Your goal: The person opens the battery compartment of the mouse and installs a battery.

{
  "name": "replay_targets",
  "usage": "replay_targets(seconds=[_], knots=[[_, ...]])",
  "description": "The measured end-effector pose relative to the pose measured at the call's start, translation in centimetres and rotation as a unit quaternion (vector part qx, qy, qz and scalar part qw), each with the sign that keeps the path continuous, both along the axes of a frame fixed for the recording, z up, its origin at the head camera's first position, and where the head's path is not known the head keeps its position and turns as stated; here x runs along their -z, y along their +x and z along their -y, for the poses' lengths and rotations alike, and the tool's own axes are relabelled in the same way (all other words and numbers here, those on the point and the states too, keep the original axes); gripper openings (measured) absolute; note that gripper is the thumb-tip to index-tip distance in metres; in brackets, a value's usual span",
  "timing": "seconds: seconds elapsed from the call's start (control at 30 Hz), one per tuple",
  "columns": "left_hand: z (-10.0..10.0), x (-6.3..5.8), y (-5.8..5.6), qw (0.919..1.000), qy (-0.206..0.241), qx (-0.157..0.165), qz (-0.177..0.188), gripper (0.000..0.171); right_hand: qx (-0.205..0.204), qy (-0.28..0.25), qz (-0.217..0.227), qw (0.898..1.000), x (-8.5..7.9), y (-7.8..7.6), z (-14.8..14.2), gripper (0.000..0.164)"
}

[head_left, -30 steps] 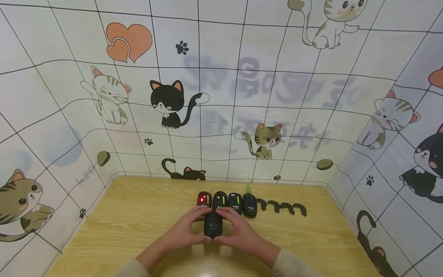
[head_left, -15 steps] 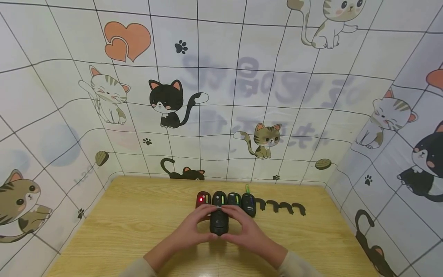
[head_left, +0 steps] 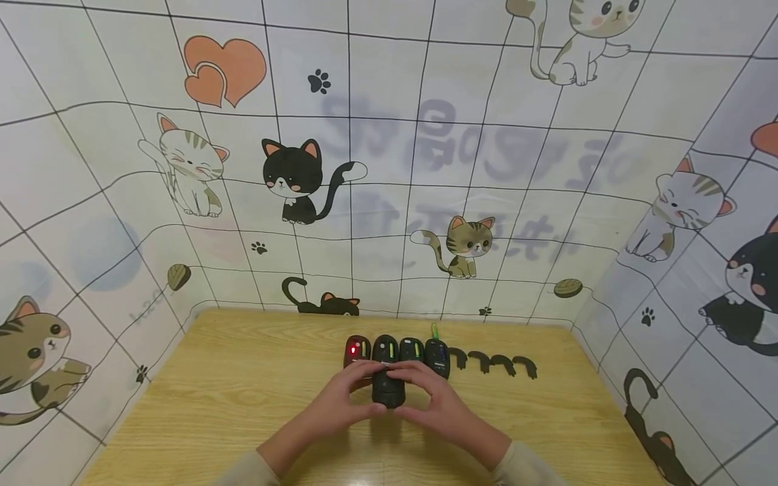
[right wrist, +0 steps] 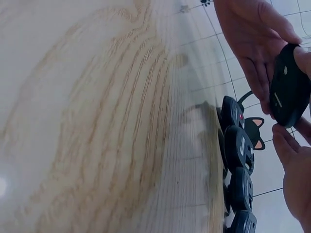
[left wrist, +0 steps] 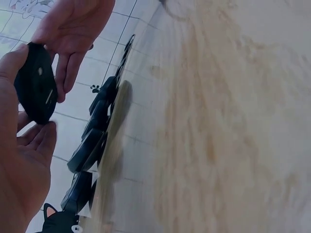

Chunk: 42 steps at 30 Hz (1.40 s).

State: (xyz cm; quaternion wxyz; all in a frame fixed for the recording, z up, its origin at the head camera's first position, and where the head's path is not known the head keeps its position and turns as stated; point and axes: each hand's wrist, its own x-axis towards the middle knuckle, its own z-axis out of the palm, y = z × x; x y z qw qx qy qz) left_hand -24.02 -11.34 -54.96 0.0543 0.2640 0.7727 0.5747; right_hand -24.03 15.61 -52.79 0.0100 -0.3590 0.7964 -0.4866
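Observation:
Both hands hold a black computer mouse [head_left: 388,391] between them, near the middle of the table. My left hand [head_left: 342,403] grips its left side and my right hand [head_left: 439,405] its right, with the fingers at the far end and the thumbs at the near end. In the left wrist view the mouse [left wrist: 36,85] is lifted off the table, its dark underside showing a small round spot and a pale line. The right wrist view shows the same mouse [right wrist: 290,87] pinched by fingers of both hands.
Behind the hands stands a row of several mice: a dark red one [head_left: 356,348] with a red light, then black ones [head_left: 385,347] with yellow-green strips. A green tab [head_left: 434,331] sticks up behind the rightmost. Several curved black pieces [head_left: 502,364] lie to the right on the wooden table [head_left: 255,364].
Both hands have shifted a little to the right with the mouse between them. The row of mice and the curved pieces have not moved.

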Motion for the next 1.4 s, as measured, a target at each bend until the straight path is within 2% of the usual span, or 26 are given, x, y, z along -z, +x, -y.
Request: replay_targets(seconds=[0.17, 0.27, 0.5, 0.6, 0.8, 0.97, 1.07, 1.2, 1.3, 1.4], knots=[[-0.6, 0.1, 0.1, 0.9994, 0.031, -0.013, -0.012, 0.053, 0.008, -0.040, 0.039, 0.998, 0.0, 0.1, 0.1, 0.047], [-0.9, 0.2, 0.1, 0.9983, 0.040, -0.025, -0.033, 0.049, 0.015, -0.061, 0.061, 0.996, 0.0, 0.2, 0.3, 0.045], [-1.2, 0.1, 0.1, 0.9913, 0.045, -0.037, -0.118, 0.055, 0.018, -0.073, 0.078, 0.994, -0.4, 0.3, 0.4, 0.044], [-1.4, 0.1, 0.1, 0.9883, 0.039, -0.047, -0.139, 0.055, 0.016, -0.068, 0.072, 0.995, -0.6, 0.3, 0.4, 0.045], [-1.5, -0.3, 0.2, 0.9908, 0.036, -0.055, -0.119, 0.051, 0.016, -0.051, 0.054, 0.997, -0.7, 0.3, 0.4, 0.049], [-1.6, -0.6, 0.3, 0.9925, 0.044, -0.052, -0.101, 0.050, 0.036, -0.036, 0.035, 0.998, -0.8, 0.5, 0.5, 0.048], [-1.6, -0.8, 0.4, 0.9930, 0.047, -0.053, -0.095, 0.049, 0.055, -0.002, -0.003, 0.998, -0.9, 0.7, 0.6, 0.050], [-1.7, -0.8, 0.4, 0.9930, 0.055, -0.054, -0.090, 0.049, 0.085, 0.037, -0.054, 0.994, -1.0, 0.8, 0.7, 0.053], [-1.7, -0.8, 0.4, 0.9929, 0.059, -0.052, -0.089, 0.049, 0.106, 0.031, -0.065, 0.992, -0.8, 0.8, 0.7, 0.051], [-1.8, -0.8, 0.4, 0.9932, 0.057, -0.052, -0.088, 0.048, 0.113, 0.004, -0.072, 0.991, -0.6, 0.8, 0.7, 0.048]])
